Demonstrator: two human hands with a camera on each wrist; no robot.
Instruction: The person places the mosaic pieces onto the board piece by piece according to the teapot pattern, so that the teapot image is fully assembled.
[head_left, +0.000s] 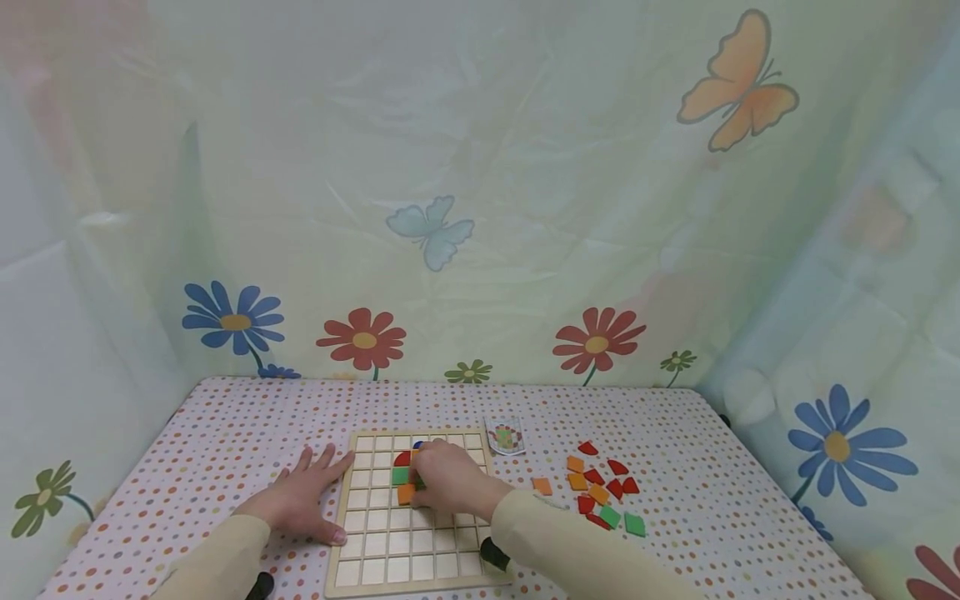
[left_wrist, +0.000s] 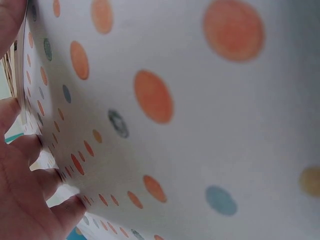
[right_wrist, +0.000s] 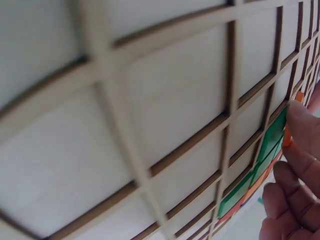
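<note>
A wooden grid board (head_left: 375, 546) lies on the table. Red, green, orange and blue tiles fill some squares in its upper part, among them a green tile (head_left: 401, 476). My right hand (head_left: 453, 479) is over these tiles and pinches an orange tile (right_wrist: 287, 137) between thumb and finger, right beside the green tiles (right_wrist: 235, 195) in the right wrist view. The hand hides part of the pattern in the head view. With fingers spread, my left hand (head_left: 303, 496) rests at the board's left edge, its thumb and index fingertips right at the frame.
Loose red, orange and green tiles (head_left: 634, 524) are scattered on the dotted table to the right of the board. A single orange tile (head_left: 542, 486) lies nearer to it. A small pattern card (head_left: 505, 436) is by the board's top right corner. A printed curtain (head_left: 480, 292) hangs behind.
</note>
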